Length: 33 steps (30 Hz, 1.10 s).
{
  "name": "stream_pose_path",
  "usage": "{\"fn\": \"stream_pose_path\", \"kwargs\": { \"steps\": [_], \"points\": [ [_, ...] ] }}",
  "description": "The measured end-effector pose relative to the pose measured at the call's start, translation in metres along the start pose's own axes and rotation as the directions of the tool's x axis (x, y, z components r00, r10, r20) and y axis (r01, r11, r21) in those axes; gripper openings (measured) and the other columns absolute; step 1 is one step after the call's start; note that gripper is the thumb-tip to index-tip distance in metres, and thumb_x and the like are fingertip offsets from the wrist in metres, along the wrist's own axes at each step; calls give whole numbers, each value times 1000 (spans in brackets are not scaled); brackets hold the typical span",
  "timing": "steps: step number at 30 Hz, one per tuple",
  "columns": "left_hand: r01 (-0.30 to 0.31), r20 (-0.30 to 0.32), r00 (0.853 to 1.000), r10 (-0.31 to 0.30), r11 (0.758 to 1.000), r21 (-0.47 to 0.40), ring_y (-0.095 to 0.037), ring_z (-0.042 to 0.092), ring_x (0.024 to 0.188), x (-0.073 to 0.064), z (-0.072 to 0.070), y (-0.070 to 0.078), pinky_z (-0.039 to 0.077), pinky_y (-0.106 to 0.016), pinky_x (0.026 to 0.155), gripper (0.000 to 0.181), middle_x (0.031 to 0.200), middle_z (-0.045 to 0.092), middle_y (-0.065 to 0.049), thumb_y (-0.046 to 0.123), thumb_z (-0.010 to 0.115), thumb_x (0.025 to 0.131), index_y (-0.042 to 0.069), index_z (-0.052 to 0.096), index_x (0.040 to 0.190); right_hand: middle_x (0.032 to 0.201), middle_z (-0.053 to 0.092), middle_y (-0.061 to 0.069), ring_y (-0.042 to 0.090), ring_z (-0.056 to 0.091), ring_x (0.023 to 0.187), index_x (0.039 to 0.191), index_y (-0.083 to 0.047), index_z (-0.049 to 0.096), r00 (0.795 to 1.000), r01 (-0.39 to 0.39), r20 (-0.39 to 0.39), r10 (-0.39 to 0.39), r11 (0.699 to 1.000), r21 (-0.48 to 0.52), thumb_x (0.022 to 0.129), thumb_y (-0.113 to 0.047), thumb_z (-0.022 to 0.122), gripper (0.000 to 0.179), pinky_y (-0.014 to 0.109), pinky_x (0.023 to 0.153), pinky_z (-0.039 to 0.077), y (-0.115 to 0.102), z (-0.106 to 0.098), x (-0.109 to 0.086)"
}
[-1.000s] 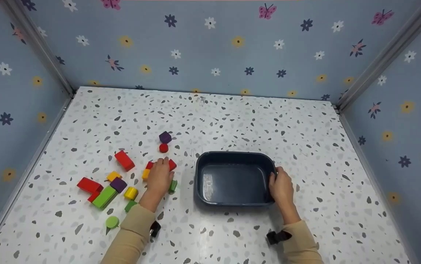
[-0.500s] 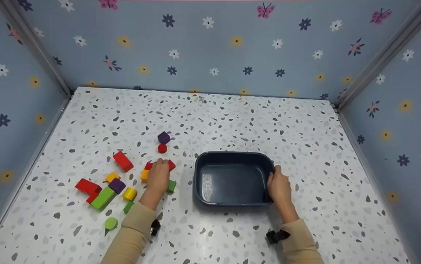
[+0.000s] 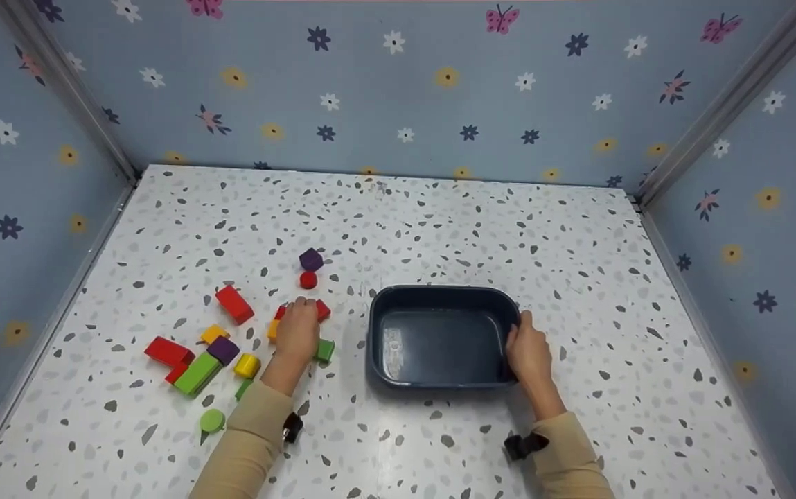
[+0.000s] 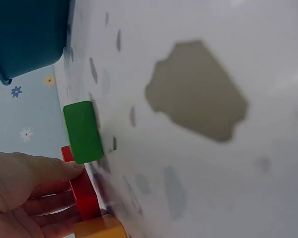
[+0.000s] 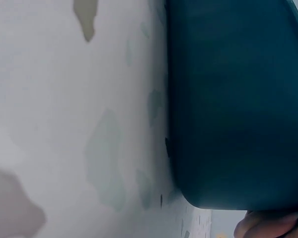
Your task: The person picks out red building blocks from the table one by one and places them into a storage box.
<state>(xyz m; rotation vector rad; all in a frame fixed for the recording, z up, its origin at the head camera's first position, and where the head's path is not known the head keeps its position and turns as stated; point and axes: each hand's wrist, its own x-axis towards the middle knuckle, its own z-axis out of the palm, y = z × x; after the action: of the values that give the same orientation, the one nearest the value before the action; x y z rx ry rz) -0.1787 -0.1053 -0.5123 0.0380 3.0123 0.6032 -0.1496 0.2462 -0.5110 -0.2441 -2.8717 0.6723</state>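
My left hand [image 3: 296,331] lies over a red block [image 3: 322,310], its fingers curled round it; in the left wrist view the fingers [image 4: 37,171] grip that red block [image 4: 82,191], with a yellow block [image 4: 99,229] and a green block [image 4: 83,131] beside it. My right hand [image 3: 528,350] holds the right rim of a dark blue tub [image 3: 443,296], which has nothing in it. In the right wrist view the tub's wall [image 5: 233,104] fills the frame and a fingertip [image 5: 265,225] shows at the bottom.
Loose blocks lie left of the tub: a purple cube [image 3: 311,260], a red ball [image 3: 308,280], a red brick [image 3: 234,303], a long green block [image 3: 197,373], a yellow cylinder [image 3: 247,365], a green disc [image 3: 212,420]. Flowered walls enclose the speckled table [image 3: 439,222].
Almost nothing has moved. My left hand has settled slightly on the red block and my right hand has shifted a little along the tub's rim.
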Motion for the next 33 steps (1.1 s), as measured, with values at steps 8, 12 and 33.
{"fn": "stream_pose_path", "kwargs": {
  "steps": [8,12,33],
  "points": [
    [-5,-38,999,4,1000,-24,-31,50,95,-11,-13,7,43,-42,85,35,104,52,-21,3,62,81,-9,52,112,70,56,29,43,55,60,97,0,41,1000,1,-13,-1,1000,-6,88,-9,44,13,51,45,39,0,1,1],
    [-6,-62,998,4,999,-31,-31,50,96,-19,-19,13,43,-41,85,38,105,52,-20,6,63,80,-7,52,114,71,56,30,45,56,62,99,1,41,1000,-1,-10,1,1000,-5,88,-8,44,15,52,47,40,1,1,1],
    [-264,-322,922,214,957,-119,-26,52,90,-65,-29,76,47,-38,80,36,100,56,-12,4,69,74,-1,56,108,71,56,30,46,55,62,97,0,41,1000,-8,-29,9,1000,20,87,-7,46,13,52,47,39,-1,1,0]
  ]
}}
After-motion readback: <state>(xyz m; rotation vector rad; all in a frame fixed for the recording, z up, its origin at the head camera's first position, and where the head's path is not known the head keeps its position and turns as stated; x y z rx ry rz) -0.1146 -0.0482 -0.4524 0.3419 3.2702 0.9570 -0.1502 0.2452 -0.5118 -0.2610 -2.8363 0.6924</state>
